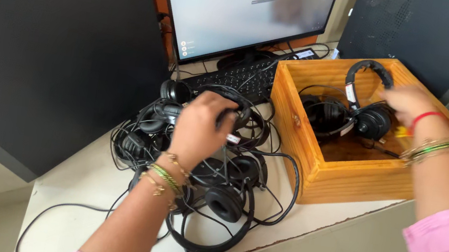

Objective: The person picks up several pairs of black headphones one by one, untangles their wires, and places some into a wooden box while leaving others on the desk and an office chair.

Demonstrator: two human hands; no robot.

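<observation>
Reaching forward over the desk, the left hand (pixel 200 131) curls its fingers around the band of a black headset atop the tangled headphone pile (pixel 200 170). The right hand (pixel 409 103), wrist bent, is blurred above the wooden box (pixel 347 177), fingers near a black headset (pixel 366 109) inside; whether they pinch it cannot be told.

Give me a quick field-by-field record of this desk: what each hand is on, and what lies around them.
left hand: gripping a headband on the pile of black headphones, cables tangled
right hand: over the wooden box, at the headphones in the box; grip unclear, blurred
box contents: two or so black headsets
behind pile: keyboard, lit monitor
surface: pale desk
</observation>
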